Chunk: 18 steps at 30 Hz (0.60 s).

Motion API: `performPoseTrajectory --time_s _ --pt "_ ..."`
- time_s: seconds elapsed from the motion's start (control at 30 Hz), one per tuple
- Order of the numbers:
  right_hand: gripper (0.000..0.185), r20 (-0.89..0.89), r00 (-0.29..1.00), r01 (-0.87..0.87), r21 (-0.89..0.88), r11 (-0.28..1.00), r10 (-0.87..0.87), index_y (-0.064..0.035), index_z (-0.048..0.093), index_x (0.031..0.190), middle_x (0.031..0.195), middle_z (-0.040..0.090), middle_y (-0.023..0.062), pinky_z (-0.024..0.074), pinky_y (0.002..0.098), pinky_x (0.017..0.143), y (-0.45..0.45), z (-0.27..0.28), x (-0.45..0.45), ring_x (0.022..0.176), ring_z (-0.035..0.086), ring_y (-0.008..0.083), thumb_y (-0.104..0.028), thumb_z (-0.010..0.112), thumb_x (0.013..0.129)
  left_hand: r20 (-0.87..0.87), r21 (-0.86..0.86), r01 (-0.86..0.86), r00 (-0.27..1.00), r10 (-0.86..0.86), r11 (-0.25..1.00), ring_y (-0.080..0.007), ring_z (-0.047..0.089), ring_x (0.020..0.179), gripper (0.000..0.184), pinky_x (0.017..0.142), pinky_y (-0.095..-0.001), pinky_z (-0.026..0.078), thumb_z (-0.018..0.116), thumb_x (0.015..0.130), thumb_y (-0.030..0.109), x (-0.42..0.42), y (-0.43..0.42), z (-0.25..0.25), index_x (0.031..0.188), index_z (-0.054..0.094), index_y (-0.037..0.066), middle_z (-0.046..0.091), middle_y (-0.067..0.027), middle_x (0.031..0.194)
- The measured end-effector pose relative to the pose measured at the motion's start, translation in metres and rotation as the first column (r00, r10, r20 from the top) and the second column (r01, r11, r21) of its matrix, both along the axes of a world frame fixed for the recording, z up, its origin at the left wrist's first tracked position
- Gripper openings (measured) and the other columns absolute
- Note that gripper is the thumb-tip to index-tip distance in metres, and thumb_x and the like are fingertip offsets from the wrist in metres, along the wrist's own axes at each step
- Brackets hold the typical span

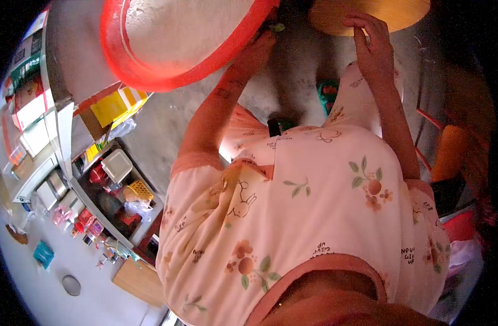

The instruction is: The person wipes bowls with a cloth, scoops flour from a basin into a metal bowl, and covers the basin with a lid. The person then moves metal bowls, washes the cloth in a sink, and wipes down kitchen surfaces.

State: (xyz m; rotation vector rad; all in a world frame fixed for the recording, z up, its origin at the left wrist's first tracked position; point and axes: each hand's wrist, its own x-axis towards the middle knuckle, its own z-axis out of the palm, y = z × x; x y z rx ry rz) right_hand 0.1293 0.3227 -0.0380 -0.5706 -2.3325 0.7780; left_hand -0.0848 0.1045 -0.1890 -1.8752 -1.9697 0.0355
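Observation:
At the top of the head view, my left hand (257, 51) is beside the rim of a round red basin-like object (175, 81) with a pale inside. Its fingers are curled and partly lost in shadow. A small green leaf-like thing (279, 27) shows at their tips; what they grip cannot be made out clearly. My right hand (375, 46) is at the near edge of a round wooden surface (404, 16). Its fingers are loosely bent and apart, with nothing visible between them.
Green slippers (328, 93) are on the grey floor (156, 125) below my lap. To the left stand a yellow box (114, 107), a crate-like shelf with a white container (117, 164) and a yellow basket (140, 190), and a table (97, 282) with small items.

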Motion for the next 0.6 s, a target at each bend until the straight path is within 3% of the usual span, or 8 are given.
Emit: performPoseTrajectory --time_s 0.07,0.13,0.2,0.3,0.33,0.43,0.5,0.6 --pt "0.016 0.049 0.998 -0.032 -0.011 0.999 0.032 -0.0108 0.063 0.099 0.111 0.062 0.0035 0.0409 0.0331 0.095 0.001 -0.004 0.003 0.108 0.054 0.0215 -0.010 0.051 0.090 0.250 -0.063 0.000 0.968 0.016 0.998 -0.0269 0.047 0.118 0.041 0.099 -0.0408 0.040 0.050 0.082 0.012 0.006 -0.018 -0.011 0.122 0.054 0.008 0.052 -0.0086 0.125" --pt "0.016 0.085 0.994 -0.064 -0.014 0.998 0.064 -0.0109 0.064 0.099 0.111 0.062 0.0035 0.0418 0.0331 0.094 0.002 -0.004 0.000 0.107 0.054 0.0214 -0.011 0.051 0.090 0.945 0.025 -0.346 0.315 0.091 0.938 -0.0312 0.050 0.113 0.026 0.098 -0.0397 0.037 0.050 0.087 0.018 0.018 -0.035 -0.001 0.107 0.061 0.006 0.058 -0.0152 0.115" --pt "0.017 0.065 0.990 -0.120 -0.092 0.989 0.126 -0.0111 0.064 0.101 0.110 0.062 0.0037 0.0432 0.0327 0.092 0.001 0.002 -0.004 0.105 0.056 0.0210 -0.011 0.050 0.091 0.742 0.036 -0.373 0.631 0.225 0.927 -0.0307 0.053 0.111 0.033 0.095 -0.0388 0.043 0.053 0.085 0.019 0.013 -0.077 -0.019 0.115 0.058 0.006 0.058 -0.0107 0.119" --pt "0.017 0.128 0.985 -0.090 -0.192 0.977 0.116 -0.0107 0.064 0.103 0.110 0.062 0.0033 0.0431 0.0306 0.092 0.006 0.003 -0.017 0.105 0.056 0.0183 -0.011 0.051 0.091 0.533 -0.222 -0.709 0.486 0.693 0.669 -0.0336 0.058 0.102 0.028 0.088 -0.0403 0.046 0.054 0.086 0.027 -0.032 -0.165 -0.076 0.103 0.063 0.007 0.062 -0.0153 0.109" --pt "0.017 0.133 0.979 -0.126 -0.182 0.975 0.151 -0.0107 0.064 0.103 0.110 0.062 0.0033 0.0431 0.0306 0.092 0.008 0.004 -0.025 0.105 0.056 0.0183 -0.011 0.051 0.091 0.411 -0.384 -0.808 0.284 0.866 0.447 -0.0359 0.059 0.098 0.029 0.083 -0.0427 0.047 0.050 0.087 0.031 -0.043 -0.193 -0.072 0.103 0.064 0.010 0.063 -0.0177 0.103" --pt "0.019 -0.086 0.981 -0.191 -0.278 0.941 0.174 -0.0081 0.063 0.105 0.111 0.061 0.0050 0.0427 0.0302 0.092 0.008 0.015 -0.065 0.106 0.056 0.0171 -0.008 0.051 0.091 0.630 -0.486 -0.861 -0.229 0.742 0.147 -0.0353 0.062 0.091 0.035 0.076 -0.0472 0.047 0.043 0.090 0.040 -0.035 -0.241 -0.033 0.099 0.065 0.014 0.065 -0.0170 0.097" --pt "0.019 -0.324 0.902 -0.264 0.109 0.958 0.285 -0.0044 0.061 0.106 0.111 0.061 0.0077 0.0423 0.0308 0.094 0.000 0.043 -0.096 0.106 0.055 0.0176 -0.005 0.050 0.091 0.406 -0.339 -0.936 -0.058 0.912 0.092 -0.0347 0.060 0.095 0.036 0.081 -0.0447 0.046 0.043 0.090 0.041 -0.023 -0.252 -0.031 0.099 0.065 0.013 0.063 -0.0157 0.104" --pt "0.017 -0.293 0.868 -0.359 0.190 0.914 0.402 -0.0090 0.065 0.100 0.109 0.063 0.0093 0.0407 0.0342 0.096 0.006 0.050 -0.140 0.105 0.056 0.0230 -0.008 0.058 0.085 0.435 -0.322 -0.936 -0.014 0.900 0.141 -0.0342 0.059 0.097 0.037 0.083 -0.0428 0.045 0.043 0.090 0.040 -0.028 -0.260 -0.053 0.100 0.063 0.012 0.061 -0.0151 0.105"
